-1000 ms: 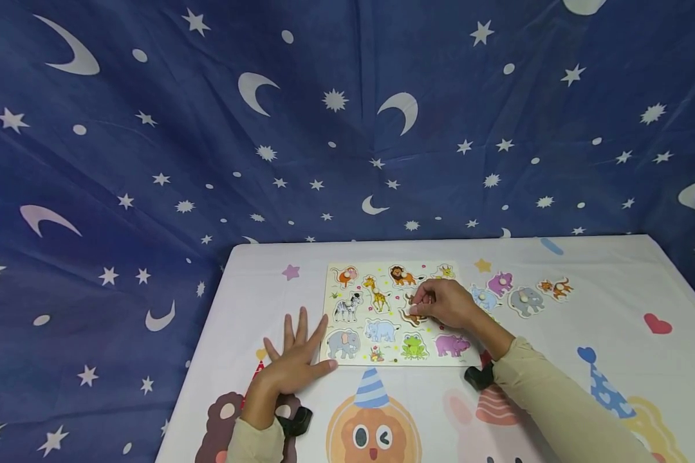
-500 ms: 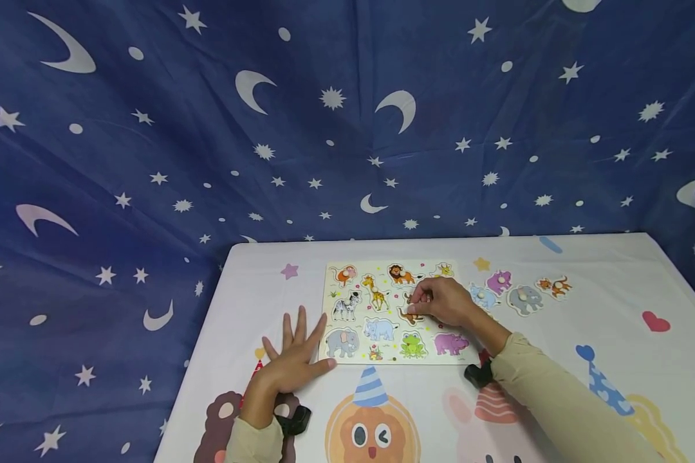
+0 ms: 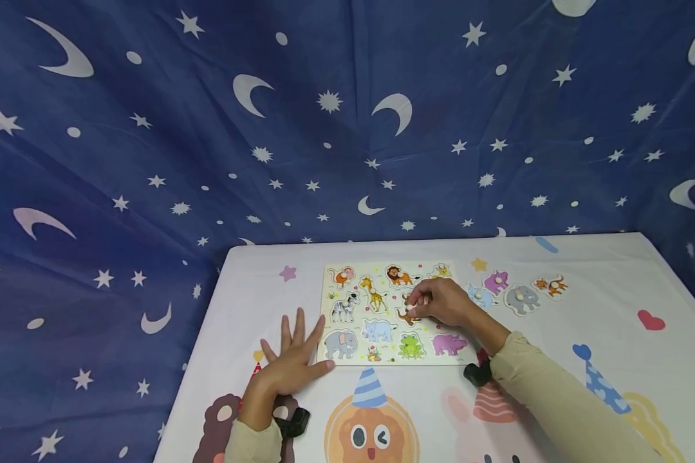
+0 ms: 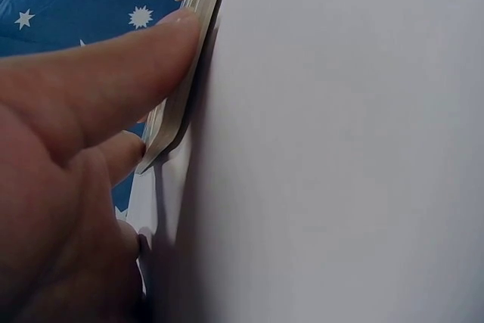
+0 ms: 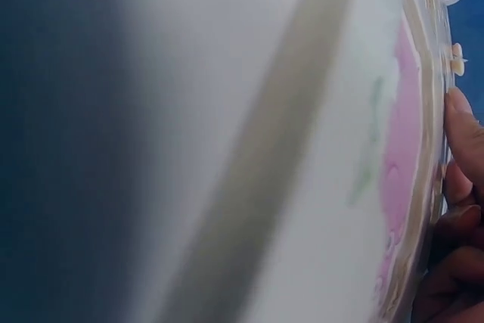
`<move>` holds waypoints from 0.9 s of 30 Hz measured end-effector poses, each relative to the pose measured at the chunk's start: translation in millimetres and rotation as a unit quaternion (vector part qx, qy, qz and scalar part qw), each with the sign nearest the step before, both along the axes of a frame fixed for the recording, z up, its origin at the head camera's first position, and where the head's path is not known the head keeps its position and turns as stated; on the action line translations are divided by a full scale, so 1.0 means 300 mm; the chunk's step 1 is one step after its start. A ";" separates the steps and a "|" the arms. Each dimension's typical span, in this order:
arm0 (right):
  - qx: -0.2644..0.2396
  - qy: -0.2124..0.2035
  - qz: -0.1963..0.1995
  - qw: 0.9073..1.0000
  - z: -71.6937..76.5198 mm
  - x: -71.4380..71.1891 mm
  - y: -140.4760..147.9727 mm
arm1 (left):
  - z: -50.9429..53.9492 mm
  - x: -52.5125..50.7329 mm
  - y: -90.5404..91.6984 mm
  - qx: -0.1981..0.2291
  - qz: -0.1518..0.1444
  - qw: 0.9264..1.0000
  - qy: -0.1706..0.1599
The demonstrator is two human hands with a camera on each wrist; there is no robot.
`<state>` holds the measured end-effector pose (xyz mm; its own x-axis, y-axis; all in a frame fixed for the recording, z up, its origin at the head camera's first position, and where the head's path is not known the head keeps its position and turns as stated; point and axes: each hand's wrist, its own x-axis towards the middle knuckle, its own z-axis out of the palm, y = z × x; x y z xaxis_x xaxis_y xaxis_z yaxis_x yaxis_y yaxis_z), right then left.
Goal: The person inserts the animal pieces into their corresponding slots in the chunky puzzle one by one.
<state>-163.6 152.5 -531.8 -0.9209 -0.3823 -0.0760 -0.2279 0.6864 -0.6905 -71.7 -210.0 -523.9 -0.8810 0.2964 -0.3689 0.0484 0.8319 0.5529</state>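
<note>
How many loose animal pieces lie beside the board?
4, all right of the board: blue piece nearest it, purple piece behind that, grey elephant further right, orange piece farthest right. The right hand may hide others.

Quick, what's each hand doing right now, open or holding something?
Left hand: open, fingers spread, at the edge of the animal puzzle board.
Right hand: closed, thumb and finger pinching the brown kangaroo-like puzzle piece.

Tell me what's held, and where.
The right hand appears to pinch the brown animal piece near its middle; exact contact is unclear. The left hand holds nothing.
</note>
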 end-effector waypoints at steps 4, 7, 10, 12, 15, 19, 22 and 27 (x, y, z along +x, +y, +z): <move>-0.020 -0.008 0.010 1.000 0.005 0.010 0.010 | -0.002 -0.002 0.002 -0.003 -0.001 1.000 0.004; -0.046 -0.020 0.012 0.999 0.011 0.019 0.025 | -0.003 -0.003 0.003 -0.001 0.000 1.000 0.005; -0.078 -0.030 0.006 0.996 0.018 0.032 0.052 | -0.002 0.002 0.002 0.003 0.001 1.000 0.006; -0.090 -0.032 -0.008 0.995 0.024 0.045 0.073 | -0.003 0.006 0.003 0.007 0.002 1.000 0.009; -0.094 -0.030 -0.037 0.994 0.039 0.060 0.107 | -0.006 0.010 0.002 0.018 0.003 1.000 0.013; -0.100 -0.024 -0.077 0.992 0.060 0.077 0.157 | 0.000 0.006 0.005 0.015 -0.001 1.000 0.013; -0.103 -0.014 -0.097 0.990 0.077 0.087 0.186 | 0.006 0.004 0.008 0.008 -0.001 1.000 0.010; -0.081 0.004 -0.127 0.989 0.104 0.108 0.227 | 0.003 0.006 0.007 0.008 0.001 1.000 0.006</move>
